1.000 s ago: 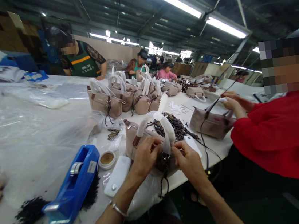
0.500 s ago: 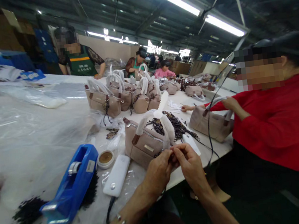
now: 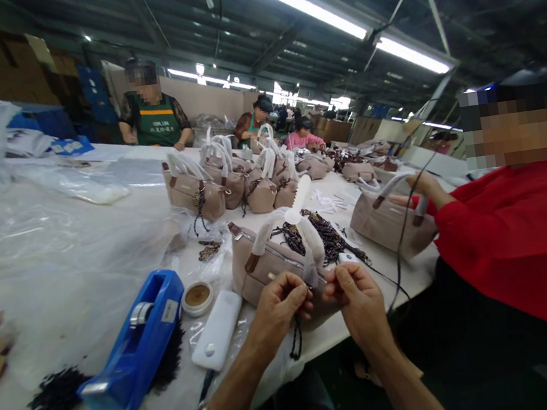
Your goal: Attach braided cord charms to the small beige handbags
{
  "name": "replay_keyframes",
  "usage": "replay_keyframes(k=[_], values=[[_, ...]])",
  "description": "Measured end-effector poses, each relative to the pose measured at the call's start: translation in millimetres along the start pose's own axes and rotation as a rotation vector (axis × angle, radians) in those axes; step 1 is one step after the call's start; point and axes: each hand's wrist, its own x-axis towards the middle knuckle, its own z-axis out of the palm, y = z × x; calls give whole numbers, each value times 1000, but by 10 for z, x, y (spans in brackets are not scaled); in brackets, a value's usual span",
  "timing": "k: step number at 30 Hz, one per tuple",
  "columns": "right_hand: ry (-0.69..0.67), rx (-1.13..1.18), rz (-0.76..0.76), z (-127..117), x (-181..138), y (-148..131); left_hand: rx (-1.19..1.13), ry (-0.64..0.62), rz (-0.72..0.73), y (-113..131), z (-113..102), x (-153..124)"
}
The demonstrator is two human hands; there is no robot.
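– Beige handbag (image 3: 261,267) at the near edge of the table (image 3: 316,342): where are the person's hands?
– Both are at its front, under the white-wrapped handle (image 3: 309,244). The left hand (image 3: 279,302) is closed, its fingers pinching the top of a dark beaded strand (image 3: 297,340) that dangles past the table edge. The right hand (image 3: 361,297) is pinched shut at the same spot; what sits between its fingertips is too small to tell.
– What makes such fine work go well?
– Probably a steady bag. It rests on the table, so the table can bear the weight and the fingertips do the rest. The strand should hang free of the heap of beaded chains (image 3: 328,235) behind.
– Anything crowding them?
– A white power bank (image 3: 217,330) and a blue tape dispenser (image 3: 136,347) lie apart on the left. A co-worker's red sleeve (image 3: 509,234) is near on the right, so tucked elbows seem wise.
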Motion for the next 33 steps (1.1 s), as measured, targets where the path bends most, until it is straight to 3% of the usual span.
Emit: replay_keyframes(k=[9,15,24,33], values=[[-225,-352,-115,14,-70,-70,16,56,6,-47,-49,39],[-175,-355,-16,120,-108,-150,-150,57,-39,-101,-85,49],[-158,-575,-189,246,-187,-99,-421,50,-154,-162,-85,56],[-172,-596,-193,271,-175,-78,-562,32,-208,-169,-99,32]])
